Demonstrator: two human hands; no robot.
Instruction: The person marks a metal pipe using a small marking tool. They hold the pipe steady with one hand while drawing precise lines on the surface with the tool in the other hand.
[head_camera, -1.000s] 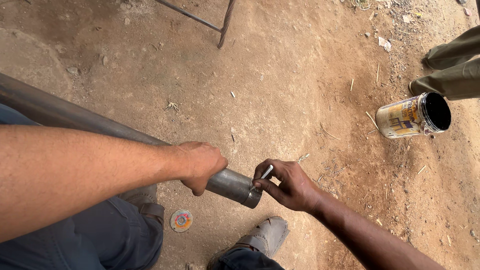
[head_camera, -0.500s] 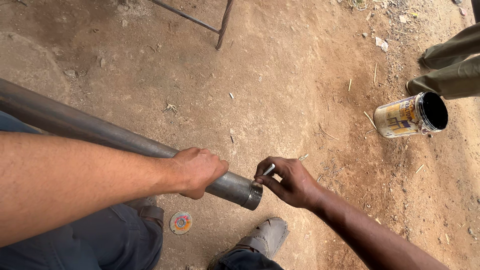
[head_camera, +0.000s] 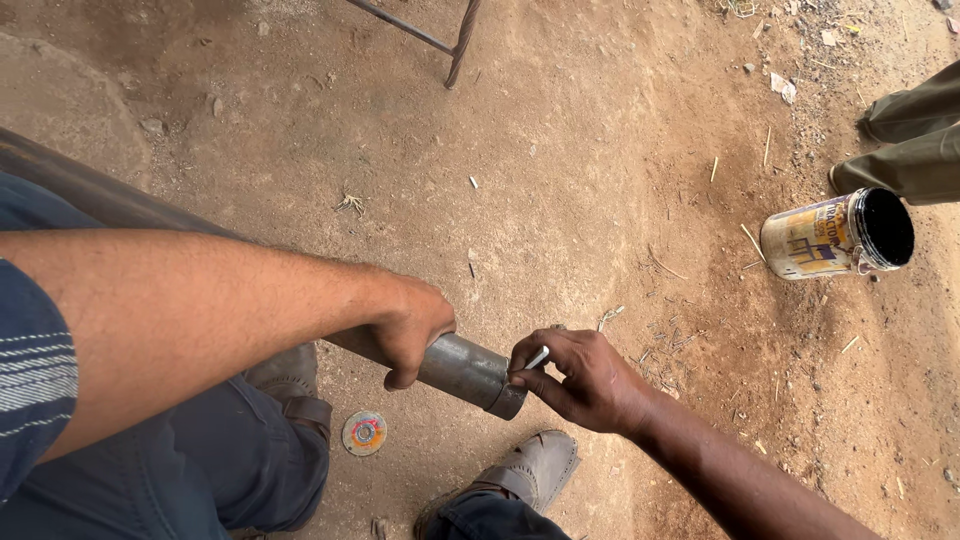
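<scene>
Left hand (head_camera: 415, 330) slid along pipe (head_camera: 465, 370), gripping; right hand (head_camera: 585, 380) pinches chalk (head_camera: 537, 358); dirt floor (head_camera: 560, 200).

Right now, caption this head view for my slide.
Left hand grips a steel pipe while right hand holds a small metal piece at its end.

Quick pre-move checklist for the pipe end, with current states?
1. Left hand wrapped around the metal pipe just behind its open end: ok.
2. Right hand pinching a small pale stick at the pipe mouth: ok.
3. Stick tip touching the rim: cannot tell, fingers hide it.
4. Shoe directly under the pipe end: not ok.
5. Paint can on its side, apart from both hands: ok.
6. Small round disc on the ground, untouched: ok.
</scene>
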